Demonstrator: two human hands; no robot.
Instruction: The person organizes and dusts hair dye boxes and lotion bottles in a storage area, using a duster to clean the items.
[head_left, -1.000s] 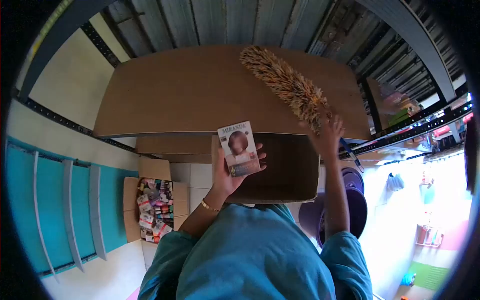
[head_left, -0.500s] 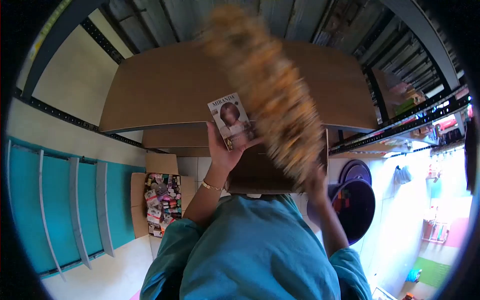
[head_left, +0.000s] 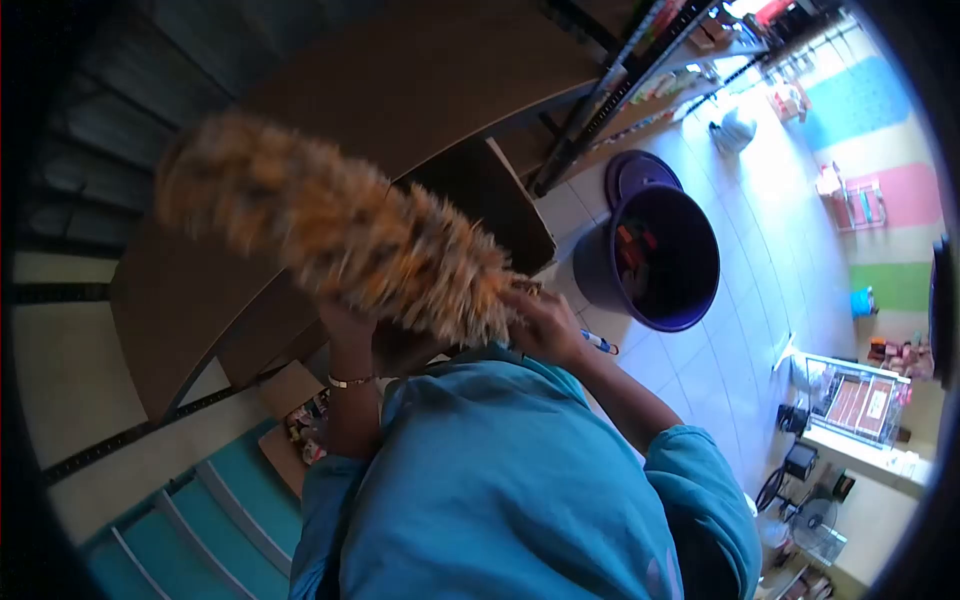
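In the head view, the feather duster (head_left: 350, 235) lay on the shelf board (head_left: 400, 80) 1 s ago, with the right hand (head_left: 545, 325) at its lower end; now it is up off the board, its plumes slanting toward the upper left. The whole scene has turned too: the purple bin (head_left: 596, 272), at the right of the person 0.5 s ago, now shows higher up, and more of the tiled floor (head_left: 730, 380) has come into sight. The small MIRANDA carton, plain to see on the left palm in both earlier frames, is out of sight.

Around the hands, the duster is what blocks most: it covers part of the shelf board and of the open cardboard box (head_left: 515, 168) below it. The bin stands beyond the right hand, with red items inside. At the lower left, a carton of small goods (head_left: 312, 425) is partly hidden by the left arm. A wire rack (head_left: 855, 400) and a fan (head_left: 818, 525) stand far off at the right.

The right hand is closed around the base of the duster, the blue handle end (head_left: 600, 342) poking out past it. The left hand (head_left: 347, 325) is under the plumes, fingers hidden, so I cannot tell whether it grips anything.
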